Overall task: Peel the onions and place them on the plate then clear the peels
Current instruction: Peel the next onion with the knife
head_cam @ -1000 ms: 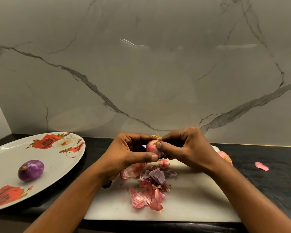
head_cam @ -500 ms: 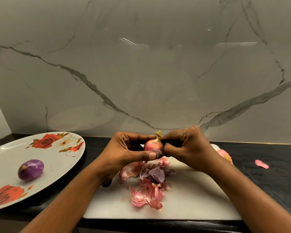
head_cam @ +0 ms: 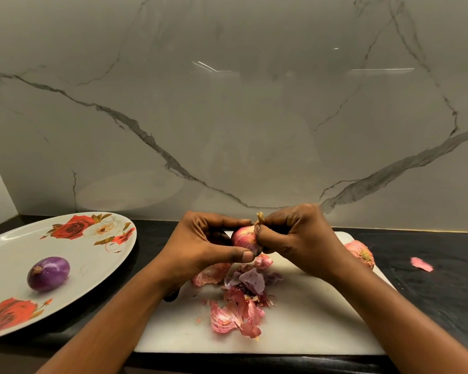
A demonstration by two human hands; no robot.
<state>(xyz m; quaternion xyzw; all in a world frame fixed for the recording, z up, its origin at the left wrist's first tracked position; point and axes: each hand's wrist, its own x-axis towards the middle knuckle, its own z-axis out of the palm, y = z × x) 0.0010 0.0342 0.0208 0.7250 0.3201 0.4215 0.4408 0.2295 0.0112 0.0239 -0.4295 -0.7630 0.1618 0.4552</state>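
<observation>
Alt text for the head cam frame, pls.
A left hand and right hand grip a red onion above a white cutting board strewn with peels. A peeled onion lies on the floral plate at left.

White plate [head_cam: 16, 249] with red roses holds a purple onion [head_cam: 48, 273].

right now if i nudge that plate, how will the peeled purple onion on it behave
The peeled onion is rounded and lies loose on the glossy plate, so it would probably roll or slide. Its bare surface looks shiny, so likely slippery to pinch. It looks solid, probably not fragile.
</observation>
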